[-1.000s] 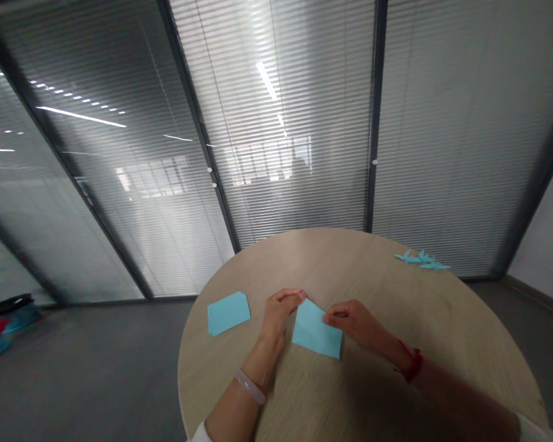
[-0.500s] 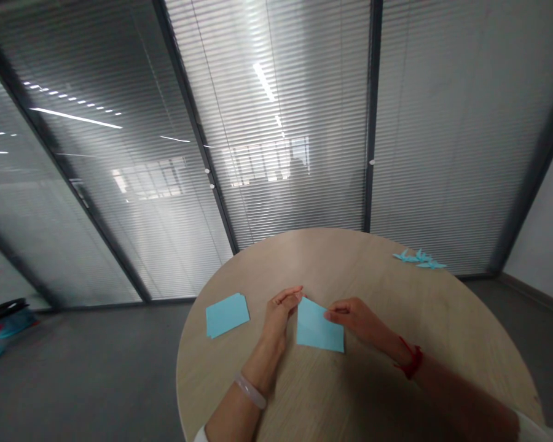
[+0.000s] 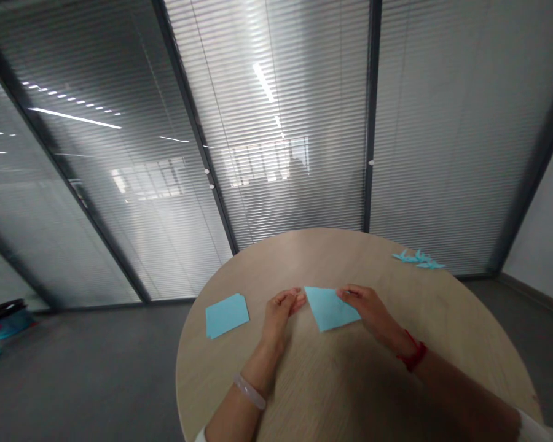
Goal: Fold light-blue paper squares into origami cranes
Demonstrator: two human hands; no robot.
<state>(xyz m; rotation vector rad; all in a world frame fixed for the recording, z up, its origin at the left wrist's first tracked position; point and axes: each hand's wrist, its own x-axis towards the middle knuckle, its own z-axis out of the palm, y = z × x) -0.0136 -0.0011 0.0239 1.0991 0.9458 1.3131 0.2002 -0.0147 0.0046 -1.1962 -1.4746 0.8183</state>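
Right hand [image 3: 367,309] pinches the blue paper sheet [image 3: 330,311] near its far edge, over the counter [image 3: 304,255]; left hand [image 3: 279,312] sits just beside a corner — can't tell if it's closed. Light pinch is best — squeezing hard could leave creases.

Across the top of the frame I see blinds [image 3: 295,205]; at lower left, a black-rimmed container [image 3: 15,324] on gray floor [image 3: 101,374]; at far right, a pale wall [image 3: 541,221].

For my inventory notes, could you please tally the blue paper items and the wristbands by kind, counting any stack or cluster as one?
Held blue sheet: 1
Blue sheet stack: 1
Folded blue cluster: 1
Wristbands, pale and red: 2
Total: 5
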